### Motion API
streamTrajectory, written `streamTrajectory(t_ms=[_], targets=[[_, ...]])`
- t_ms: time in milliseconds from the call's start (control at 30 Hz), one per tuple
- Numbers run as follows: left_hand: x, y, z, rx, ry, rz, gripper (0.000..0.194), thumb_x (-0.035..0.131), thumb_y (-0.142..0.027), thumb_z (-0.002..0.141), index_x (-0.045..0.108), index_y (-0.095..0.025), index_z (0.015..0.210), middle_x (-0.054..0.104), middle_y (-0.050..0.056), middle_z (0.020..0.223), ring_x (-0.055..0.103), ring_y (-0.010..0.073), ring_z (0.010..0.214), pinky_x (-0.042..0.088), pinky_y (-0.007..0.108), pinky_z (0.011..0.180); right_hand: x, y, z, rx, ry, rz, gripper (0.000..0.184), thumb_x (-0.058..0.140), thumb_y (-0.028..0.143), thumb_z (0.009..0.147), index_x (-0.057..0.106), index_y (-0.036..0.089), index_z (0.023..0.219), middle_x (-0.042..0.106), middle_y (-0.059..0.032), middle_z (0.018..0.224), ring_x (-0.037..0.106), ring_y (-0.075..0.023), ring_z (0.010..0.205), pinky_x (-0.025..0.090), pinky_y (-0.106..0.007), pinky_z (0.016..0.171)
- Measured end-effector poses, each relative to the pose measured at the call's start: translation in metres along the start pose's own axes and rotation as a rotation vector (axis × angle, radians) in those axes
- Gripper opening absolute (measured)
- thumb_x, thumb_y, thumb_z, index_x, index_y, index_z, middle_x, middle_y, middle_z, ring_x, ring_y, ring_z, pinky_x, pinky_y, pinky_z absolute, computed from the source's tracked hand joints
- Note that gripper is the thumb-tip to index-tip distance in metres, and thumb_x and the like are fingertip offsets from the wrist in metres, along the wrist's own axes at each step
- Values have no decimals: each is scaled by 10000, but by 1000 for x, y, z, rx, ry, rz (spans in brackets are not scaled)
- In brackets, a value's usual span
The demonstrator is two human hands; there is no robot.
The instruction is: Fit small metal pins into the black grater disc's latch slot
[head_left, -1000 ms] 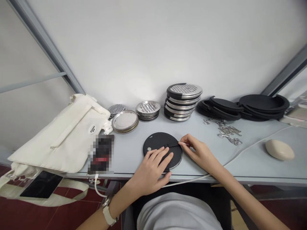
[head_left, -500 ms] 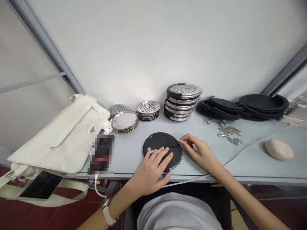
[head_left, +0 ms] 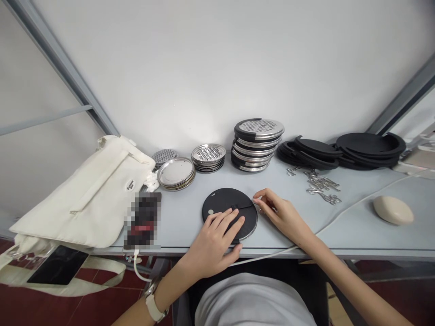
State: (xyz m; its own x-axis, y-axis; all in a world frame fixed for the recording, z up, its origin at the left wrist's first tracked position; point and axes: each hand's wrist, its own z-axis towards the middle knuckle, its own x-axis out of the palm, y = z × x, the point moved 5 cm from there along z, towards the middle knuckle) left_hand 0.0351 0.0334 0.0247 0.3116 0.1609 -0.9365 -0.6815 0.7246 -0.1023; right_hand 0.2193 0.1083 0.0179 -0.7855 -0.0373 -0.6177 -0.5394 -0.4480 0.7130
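Observation:
A round black disc (head_left: 224,203) lies flat on the grey table (head_left: 190,217), near the front edge. My left hand (head_left: 214,242) rests on its near half, fingers stretched out flat and pressing it down. My right hand (head_left: 280,215) is at the disc's right rim, thumb and forefinger pinched together on something small that I cannot make out. A thin slot runs from the disc's centre to that rim.
Along the wall stand stacks of metal discs (head_left: 176,172), perforated metal discs (head_left: 209,156), black-rimmed assembled discs (head_left: 256,145) and black rings (head_left: 343,151). Loose metal clips (head_left: 321,185) lie right of centre. A cream bag (head_left: 88,194), a blurred phone (head_left: 142,219) and a beige oval (head_left: 392,209) flank the disc.
My right hand's pinched fingertips have shifted slightly inward at the disc's right rim. The left hand and the disc have stayed put.

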Motion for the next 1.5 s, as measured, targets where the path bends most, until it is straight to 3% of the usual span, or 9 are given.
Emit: streamTrajectory(t_ms=[200, 433, 533, 733, 1333, 1500], targets=[[1, 1, -1, -10, 13, -2, 534, 473, -298, 932, 384, -144, 1435, 393, 123, 1488, 342, 261, 1375, 344, 452, 1077, 2, -2, 2, -11, -8, 29, 198, 420, 357, 983, 534, 209, 1051, 621, -18, 739, 607, -181, 672, 495, -299, 666], [-1, 0, -1, -10, -2, 0, 523, 480, -295, 925, 400, -154, 1422, 416, 131, 1470, 360, 261, 1366, 353, 461, 1071, 0, 8, 2, -97, 12, -14, 214, 430, 268, 968, 621, 217, 1051, 716, -82, 1022, 675, -221, 907, 525, -346, 819], [0, 1, -1, -12, -4, 0, 531, 482, -292, 923, 394, -154, 1427, 408, 131, 1476, 360, 263, 1366, 352, 463, 1071, 0, 9, 2, -87, 23, -8, 217, 438, 277, 965, 621, 214, 1063, 716, -81, 1010, 677, -218, 872, 528, -345, 800], [2, 1, -1, -9, 14, 0, 535, 464, -293, 934, 377, -142, 1440, 379, 121, 1497, 333, 263, 1377, 326, 464, 1084, 2, 7, 0, -52, 65, -5, 209, 469, 292, 950, 584, 193, 1094, 653, -34, 790, 607, -172, 655, 502, -292, 613], [4, 1, -1, -6, 35, 13, 539, 454, -309, 942, 370, -133, 1444, 368, 114, 1502, 306, 255, 1385, 298, 450, 1094, 2, 8, 2, -115, 73, -24, 280, 442, 263, 971, 634, 209, 1166, 625, -65, 896, 608, -176, 725, 499, -306, 703], [3, 1, -1, -11, 25, 8, 539, 461, -309, 940, 371, -140, 1443, 374, 111, 1500, 315, 253, 1383, 306, 449, 1093, 2, 8, 2, -121, 68, -20, 262, 448, 264, 967, 624, 213, 1154, 662, -78, 956, 636, -199, 825, 506, -322, 769]])
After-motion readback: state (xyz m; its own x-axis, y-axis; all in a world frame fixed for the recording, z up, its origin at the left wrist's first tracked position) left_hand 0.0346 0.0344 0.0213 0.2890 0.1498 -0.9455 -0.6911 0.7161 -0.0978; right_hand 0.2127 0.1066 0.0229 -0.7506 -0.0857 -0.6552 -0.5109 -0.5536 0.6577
